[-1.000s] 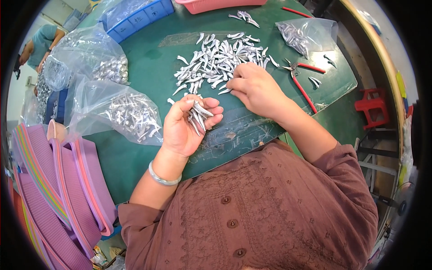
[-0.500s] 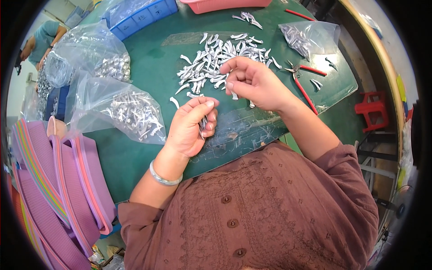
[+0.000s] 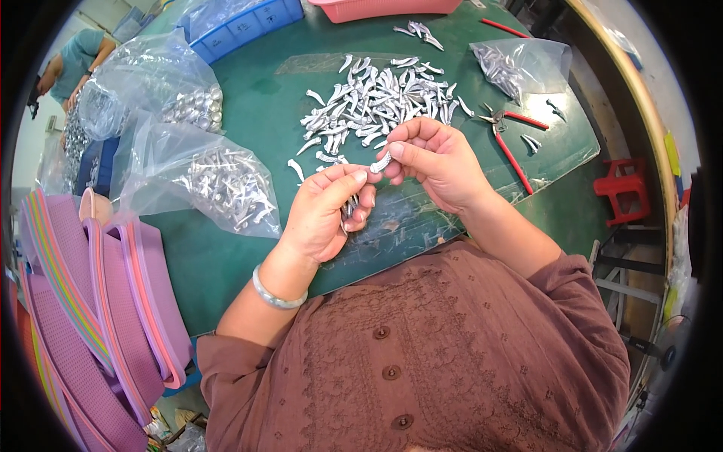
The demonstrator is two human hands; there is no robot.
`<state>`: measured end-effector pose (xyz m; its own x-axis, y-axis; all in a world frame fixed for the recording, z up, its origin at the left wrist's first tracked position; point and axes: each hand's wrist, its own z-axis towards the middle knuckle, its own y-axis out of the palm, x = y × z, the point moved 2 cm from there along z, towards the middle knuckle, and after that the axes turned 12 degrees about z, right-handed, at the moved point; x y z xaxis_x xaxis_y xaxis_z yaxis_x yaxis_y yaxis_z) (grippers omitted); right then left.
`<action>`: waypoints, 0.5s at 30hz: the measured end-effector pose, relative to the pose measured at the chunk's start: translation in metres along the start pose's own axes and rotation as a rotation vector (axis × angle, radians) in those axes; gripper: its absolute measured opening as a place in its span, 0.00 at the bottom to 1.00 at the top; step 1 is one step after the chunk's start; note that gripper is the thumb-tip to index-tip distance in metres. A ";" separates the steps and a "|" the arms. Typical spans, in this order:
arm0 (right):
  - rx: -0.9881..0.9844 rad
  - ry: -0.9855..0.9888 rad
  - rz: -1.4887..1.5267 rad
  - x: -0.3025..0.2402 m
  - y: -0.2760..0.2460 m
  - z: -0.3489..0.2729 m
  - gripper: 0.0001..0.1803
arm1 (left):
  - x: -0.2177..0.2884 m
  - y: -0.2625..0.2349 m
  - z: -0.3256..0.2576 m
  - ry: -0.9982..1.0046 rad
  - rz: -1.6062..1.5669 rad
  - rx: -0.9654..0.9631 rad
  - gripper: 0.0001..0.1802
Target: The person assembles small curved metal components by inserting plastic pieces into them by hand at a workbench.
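Head cam caught both hands busy just on the near side of a loose pile of silver pieces point(image 3: 376, 98) on a green table point(image 3: 256, 98). Right hand point(image 3: 437, 166) had one curved silver piece point(image 3: 382, 163) pinched between thumb and fingers, just in front of the pile. Left hand point(image 3: 327, 203) was curled around a small bunch point(image 3: 350, 207) of similar ones, thumb right by the pinched piece; hard to tell if they touched. Red-handled pliers point(image 3: 514, 162) lay spread right of the pile, with a clear bag point(image 3: 233, 188) of silver parts to its left.
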<state>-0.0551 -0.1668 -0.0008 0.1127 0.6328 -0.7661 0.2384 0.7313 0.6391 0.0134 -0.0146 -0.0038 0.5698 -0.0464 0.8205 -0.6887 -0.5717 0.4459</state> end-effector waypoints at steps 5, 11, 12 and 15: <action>-0.004 -0.017 -0.023 0.000 -0.001 -0.003 0.05 | -0.001 -0.001 0.001 -0.006 -0.001 -0.001 0.09; -0.079 -0.269 -0.295 0.001 0.003 -0.011 0.05 | -0.005 -0.002 0.002 0.012 -0.009 0.043 0.07; -0.086 -0.336 -0.361 0.000 0.004 -0.013 0.05 | -0.004 -0.001 0.002 0.040 -0.015 0.069 0.06; -0.068 -0.406 -0.414 0.004 0.001 -0.015 0.06 | -0.004 -0.003 0.003 0.082 -0.016 0.086 0.07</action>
<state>-0.0686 -0.1598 -0.0023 0.3872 0.1524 -0.9093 0.2808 0.9199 0.2737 0.0142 -0.0154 -0.0097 0.5395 0.0281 0.8415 -0.6367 -0.6403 0.4296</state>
